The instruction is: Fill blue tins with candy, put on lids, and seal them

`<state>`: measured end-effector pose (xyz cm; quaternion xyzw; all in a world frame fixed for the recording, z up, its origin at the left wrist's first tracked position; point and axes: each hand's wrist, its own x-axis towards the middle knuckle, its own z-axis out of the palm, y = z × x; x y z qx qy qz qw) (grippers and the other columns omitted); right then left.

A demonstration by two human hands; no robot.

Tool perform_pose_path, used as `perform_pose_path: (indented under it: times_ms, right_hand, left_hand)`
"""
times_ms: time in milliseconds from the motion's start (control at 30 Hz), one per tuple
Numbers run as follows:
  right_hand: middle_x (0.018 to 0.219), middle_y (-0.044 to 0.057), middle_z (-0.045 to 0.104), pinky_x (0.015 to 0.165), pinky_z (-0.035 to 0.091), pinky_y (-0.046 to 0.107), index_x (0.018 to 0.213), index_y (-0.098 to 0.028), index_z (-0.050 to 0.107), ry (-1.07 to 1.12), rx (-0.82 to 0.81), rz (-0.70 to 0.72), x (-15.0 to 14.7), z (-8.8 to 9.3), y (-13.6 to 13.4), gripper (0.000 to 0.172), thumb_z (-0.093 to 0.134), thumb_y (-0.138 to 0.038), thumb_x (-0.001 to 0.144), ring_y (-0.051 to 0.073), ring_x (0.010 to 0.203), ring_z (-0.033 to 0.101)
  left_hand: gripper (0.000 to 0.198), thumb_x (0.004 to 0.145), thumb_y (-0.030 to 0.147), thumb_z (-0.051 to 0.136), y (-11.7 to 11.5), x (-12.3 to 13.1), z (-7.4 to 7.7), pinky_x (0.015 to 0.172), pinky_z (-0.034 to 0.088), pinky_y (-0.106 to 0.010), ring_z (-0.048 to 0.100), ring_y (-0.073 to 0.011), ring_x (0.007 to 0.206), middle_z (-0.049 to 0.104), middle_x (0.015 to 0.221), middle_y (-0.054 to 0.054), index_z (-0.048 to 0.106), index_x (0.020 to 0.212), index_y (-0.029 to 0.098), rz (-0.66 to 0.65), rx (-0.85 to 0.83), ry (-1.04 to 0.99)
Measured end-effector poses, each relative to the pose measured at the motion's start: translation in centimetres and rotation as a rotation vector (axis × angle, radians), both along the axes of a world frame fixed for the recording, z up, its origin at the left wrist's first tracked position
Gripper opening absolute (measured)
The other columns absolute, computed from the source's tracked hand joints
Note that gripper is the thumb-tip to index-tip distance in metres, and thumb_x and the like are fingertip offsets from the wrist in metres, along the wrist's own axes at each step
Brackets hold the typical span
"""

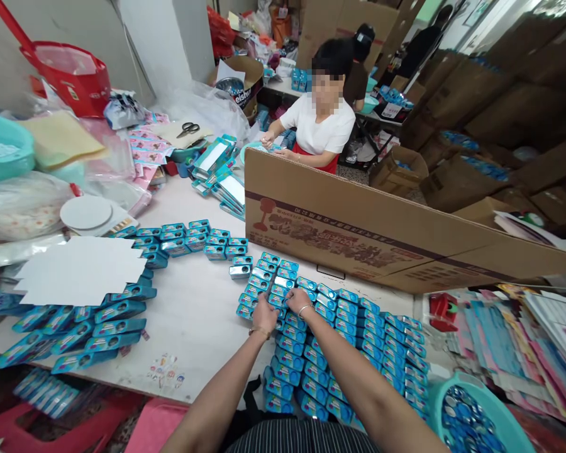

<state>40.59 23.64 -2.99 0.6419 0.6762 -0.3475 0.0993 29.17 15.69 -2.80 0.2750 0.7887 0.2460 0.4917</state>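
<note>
Both my hands rest on a spread of small blue tins [339, 340] laid in rows on the white table [198, 314]. My left hand [264, 313] curls its fingers over a tin at the spread's near-left part. My right hand [298, 302] is right beside it, fingers bent down onto the neighbouring tins. Each wrist wears a thin bracelet. What the fingertips pinch is hidden under the hands.
More blue tins [188, 238] and longer blue packs [99, 327] lie to the left, under white card [80, 270]. A big cardboard box [358, 226] stands behind the tins. Across the table a person in white [321, 126] works. A teal basket [471, 415] sits at lower right.
</note>
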Motion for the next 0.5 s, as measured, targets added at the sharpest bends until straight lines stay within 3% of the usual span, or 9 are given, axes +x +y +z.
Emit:
perform_pose_path:
  times_ms: [133,233,367,500]
  right_hand:
    - [0.101,0.010,0.073,0.069,0.044,0.026,0.095,-0.019,0.071,-0.116,0.004,0.024,-0.7,0.0,0.3,0.028,0.064,-0.007,0.070,0.024,0.094,0.068]
    - [0.103,0.015,0.073,0.071,0.047,0.030,0.096,-0.016,0.072,-0.169,-0.011,0.051,-1.2,-0.1,0.8,0.029,0.070,-0.011,0.068,0.029,0.097,0.068]
    - [0.104,0.017,0.073,0.075,0.050,0.033,0.092,-0.017,0.073,-0.187,-0.026,0.062,-1.4,-0.5,1.4,0.027,0.077,-0.018,0.065,0.032,0.101,0.068]
    - [0.103,0.016,0.073,0.075,0.051,0.033,0.090,-0.018,0.074,-0.161,-0.045,0.027,-0.8,-1.3,1.8,0.032,0.082,-0.025,0.061,0.032,0.100,0.068]
  left_hand:
    - [0.078,0.074,0.008,0.070,0.8,1.1,0.9,0.086,0.046,-0.038,0.067,-0.0331,0.106,0.071,0.103,-0.017,0.031,0.141,0.013,-0.178,-0.080,0.194]
    - [0.071,0.077,0.011,0.068,1.3,1.4,1.1,0.087,0.045,-0.040,0.065,-0.0361,0.110,0.069,0.111,-0.024,0.031,0.138,0.010,-0.281,-0.117,0.291]
    - [0.054,0.078,0.019,0.069,2.1,1.1,1.0,0.084,0.046,-0.038,0.066,-0.0359,0.107,0.069,0.111,-0.025,0.041,0.124,0.010,-0.385,-0.161,0.364]
    - [0.055,0.077,0.020,0.070,2.7,0.9,0.6,0.084,0.045,-0.036,0.067,-0.0325,0.106,0.071,0.107,-0.022,0.041,0.123,0.013,-0.451,-0.196,0.401]
